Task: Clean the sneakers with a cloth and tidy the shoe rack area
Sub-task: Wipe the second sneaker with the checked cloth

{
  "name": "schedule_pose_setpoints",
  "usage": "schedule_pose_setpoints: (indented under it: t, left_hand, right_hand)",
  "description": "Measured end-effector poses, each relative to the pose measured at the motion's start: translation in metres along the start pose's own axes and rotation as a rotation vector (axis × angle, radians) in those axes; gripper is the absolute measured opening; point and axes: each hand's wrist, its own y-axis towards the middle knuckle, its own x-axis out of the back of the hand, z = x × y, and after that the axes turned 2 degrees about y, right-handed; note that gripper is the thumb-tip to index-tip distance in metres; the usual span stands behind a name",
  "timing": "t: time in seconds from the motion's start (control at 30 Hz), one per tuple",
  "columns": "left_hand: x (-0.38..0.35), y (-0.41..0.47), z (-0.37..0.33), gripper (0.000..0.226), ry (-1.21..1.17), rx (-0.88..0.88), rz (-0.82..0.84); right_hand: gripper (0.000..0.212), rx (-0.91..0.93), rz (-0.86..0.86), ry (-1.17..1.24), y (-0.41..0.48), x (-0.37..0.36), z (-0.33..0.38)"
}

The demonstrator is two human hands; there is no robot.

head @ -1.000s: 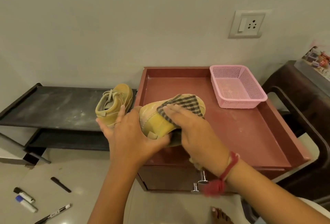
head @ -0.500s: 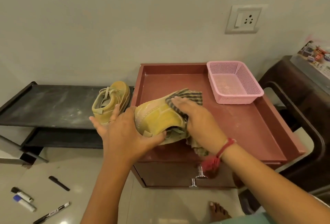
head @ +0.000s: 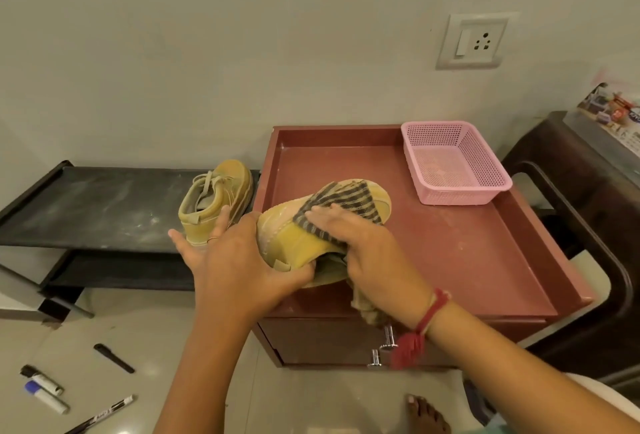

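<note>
Since half a second ago, the right hand (head: 374,246) has slid the cloth (head: 343,205) back along the sneaker (head: 294,236) towards its toe, and the striped fabric now lies spread rather than bunched.

Head view: the sneaker is held on its side just above the front left part of the red cabinet (head: 450,329), over its tabletop (head: 467,243). The left hand (head: 239,260) grips the heel end, thumb curled underneath and the outer fingers splayed away from the cabinet. The right hand presses the cloth flat on the shoe with straight fingers. A loose tail of cloth hangs below its wrist, and the thumb is hidden, so it may be pinching the fabric.

A second sneaker (head: 214,198) stands upright on the shoe rack (head: 104,205), just left of the cabinet. A pink basket (head: 453,163) sits at the cabinet's back right corner. On the floor (head: 156,329), well to the cabinet's front left, lie markers (head: 45,388) and a pen (head: 100,414).
</note>
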Motion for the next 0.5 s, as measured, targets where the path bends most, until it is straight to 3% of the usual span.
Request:
schedule_pose_setpoints:
  t: [0.1, 0.23, 0.37, 0.5]
  left_hand:
    - [0.0, 0.0, 0.0, 0.089, -0.012, 0.019, 0.0]
    - [0.0, 0.001, 0.0, 0.084, -0.024, 0.029, 0.003]
    - [0.0, 0.001, 0.001, 0.091, -0.013, 0.039, 0.013]
    - [0.0, 0.0, 0.002, 0.084, -0.019, 0.028, 0.01]
  right_hand:
    - [0.065, -0.119, -0.099, -0.013, 0.015, 0.009, -0.011]
    - [0.069, -0.001, 0.046, 0.042, 0.004, -0.002, 0.004]
    - [0.074, -0.146, -0.031, 0.028, 0.024, 0.015, -0.02]
    - [0.078, -0.009, 0.159, 0.084, 0.006, 0.007, 0.002]
